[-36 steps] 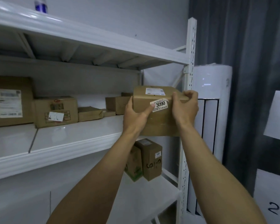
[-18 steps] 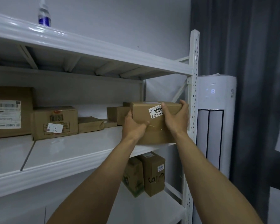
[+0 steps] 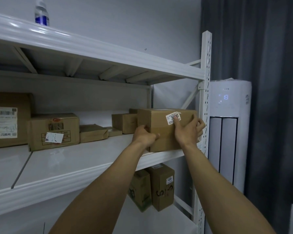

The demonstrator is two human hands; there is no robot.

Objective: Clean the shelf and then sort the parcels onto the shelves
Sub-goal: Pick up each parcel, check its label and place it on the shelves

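A brown cardboard parcel (image 3: 161,130) with a white numbered sticker sits at the right end of the middle shelf (image 3: 85,159) of a white metal rack. My left hand (image 3: 145,136) grips its lower left corner, thumb on the front face. My right hand (image 3: 188,130) holds its right side, with the index finger lying over the sticker. Several other brown parcels stand further back and left on the same shelf: a small one (image 3: 124,123), a flat one (image 3: 93,133), a mid-sized one (image 3: 53,130) and a large one (image 3: 8,119).
Two upright boxes (image 3: 161,186) stand on the lower shelf under the parcel. A spray bottle (image 3: 41,13) stands on the top shelf. The rack's right post (image 3: 205,92) is close to my right hand. A white standing air conditioner (image 3: 228,129) and dark curtains are to the right.
The parcel moved forward and down from in front of the rack onto the right end of the middle shelf. Both hands went with it and my right index finger now covers the sticker.
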